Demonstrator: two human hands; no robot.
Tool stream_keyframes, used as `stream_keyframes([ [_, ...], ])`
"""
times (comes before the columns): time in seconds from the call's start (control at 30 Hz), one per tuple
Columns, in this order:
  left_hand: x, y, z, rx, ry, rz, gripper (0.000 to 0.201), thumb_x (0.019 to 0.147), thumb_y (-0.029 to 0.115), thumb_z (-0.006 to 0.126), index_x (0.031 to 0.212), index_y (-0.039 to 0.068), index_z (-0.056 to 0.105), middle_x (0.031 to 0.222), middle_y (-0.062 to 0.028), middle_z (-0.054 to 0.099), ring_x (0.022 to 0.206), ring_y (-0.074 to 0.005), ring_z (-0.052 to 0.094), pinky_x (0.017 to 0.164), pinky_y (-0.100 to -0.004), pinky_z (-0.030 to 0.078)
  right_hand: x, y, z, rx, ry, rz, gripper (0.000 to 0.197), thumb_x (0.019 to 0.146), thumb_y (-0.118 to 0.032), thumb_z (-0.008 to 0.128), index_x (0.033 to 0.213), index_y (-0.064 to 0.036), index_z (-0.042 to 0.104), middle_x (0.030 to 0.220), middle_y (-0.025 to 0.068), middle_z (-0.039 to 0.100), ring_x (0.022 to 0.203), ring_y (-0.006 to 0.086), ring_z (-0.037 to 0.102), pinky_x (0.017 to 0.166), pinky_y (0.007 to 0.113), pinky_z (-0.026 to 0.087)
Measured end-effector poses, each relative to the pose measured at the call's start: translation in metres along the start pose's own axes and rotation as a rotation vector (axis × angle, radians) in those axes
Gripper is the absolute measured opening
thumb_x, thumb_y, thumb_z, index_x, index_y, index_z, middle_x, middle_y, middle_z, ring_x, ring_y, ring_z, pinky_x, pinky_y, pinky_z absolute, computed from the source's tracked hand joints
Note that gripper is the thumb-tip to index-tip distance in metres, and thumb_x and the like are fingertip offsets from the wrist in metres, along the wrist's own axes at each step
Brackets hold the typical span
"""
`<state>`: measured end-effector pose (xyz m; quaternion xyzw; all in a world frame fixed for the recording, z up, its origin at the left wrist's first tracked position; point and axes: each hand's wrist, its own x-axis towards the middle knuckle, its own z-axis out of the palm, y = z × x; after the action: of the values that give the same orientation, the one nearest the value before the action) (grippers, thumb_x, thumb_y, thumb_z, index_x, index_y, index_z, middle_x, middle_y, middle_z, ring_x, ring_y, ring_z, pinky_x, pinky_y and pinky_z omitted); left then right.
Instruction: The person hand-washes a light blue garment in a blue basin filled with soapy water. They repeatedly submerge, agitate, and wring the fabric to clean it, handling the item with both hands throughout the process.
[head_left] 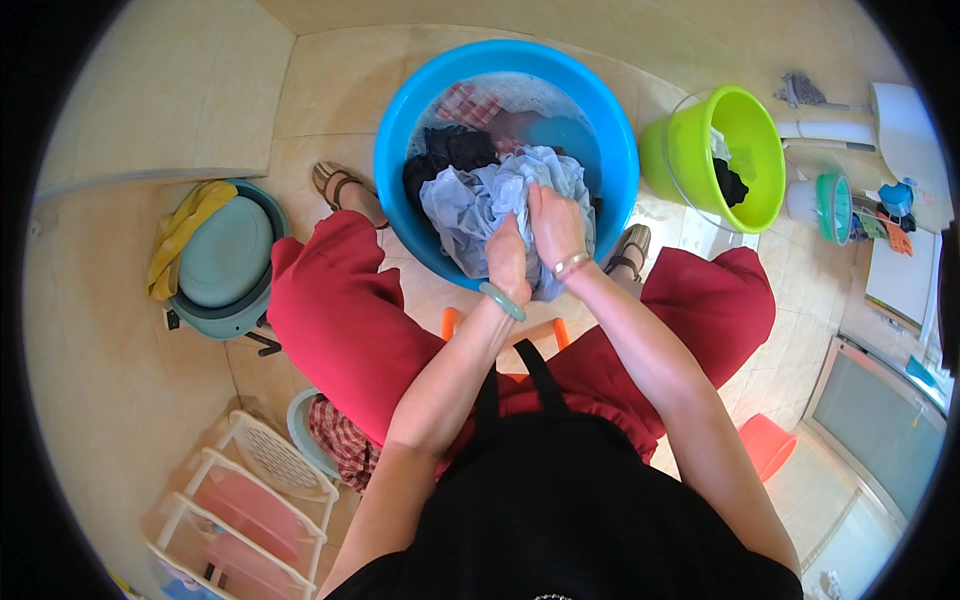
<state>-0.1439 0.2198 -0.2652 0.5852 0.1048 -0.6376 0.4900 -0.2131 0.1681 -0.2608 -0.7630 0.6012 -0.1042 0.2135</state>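
Observation:
A large blue tub point(398, 110) stands on the floor between my feet, with soapy water point(545, 92) in it. Over its near side I hold a bunched light blue garment point(460, 205), which may be a shirt. My left hand point(508, 258) is closed round one part of the cloth. Just to its right, my right hand point(556, 225) grips another part, the two hands nearly touching. Dark clothing point(455, 148) lies at the tub's left, and a red checked cloth point(468, 104) floats at the far side. Folds hide most of my fingertips.
A lime green bucket point(665, 165) with clothes inside stands right of the tub. At the left are stacked basins point(225, 250) with a yellow cloth point(185, 235). A white rack point(235, 500) and a basin of checked cloth point(340, 440) sit near left; a pinkish-red container point(768, 447) sits near right.

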Motion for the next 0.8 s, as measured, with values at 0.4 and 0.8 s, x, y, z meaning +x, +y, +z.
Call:
stream_keyframes([
  [0.4,-0.024,0.01,0.018,-0.014,0.079,0.028,0.043,0.093,0.029,0.045,0.11,-0.008,0.058,0.103,-0.0088,0.06,0.095,-0.0164,0.052,0.086,-0.0296,0.039,0.014,0.022,0.007,0.099,-0.032,0.094,0.039,0.095,-0.029,0.04,0.073,-0.0011,0.056,0.068,0.0219,0.06,0.068,0.0401,0.06,0.059,0.048,0.048],
  [0.8,0.011,-0.003,-0.015,0.039,-0.154,0.145,0.038,0.095,0.028,0.043,0.112,-0.002,0.058,0.104,-0.0073,0.06,0.094,-0.0177,0.055,0.082,-0.031,0.044,-0.012,-0.015,-0.006,-0.038,-0.052,-0.163,0.03,0.092,-0.024,0.045,0.071,-0.0042,0.054,0.066,0.0191,0.059,0.061,0.0385,0.059,0.056,0.047,0.048],
])
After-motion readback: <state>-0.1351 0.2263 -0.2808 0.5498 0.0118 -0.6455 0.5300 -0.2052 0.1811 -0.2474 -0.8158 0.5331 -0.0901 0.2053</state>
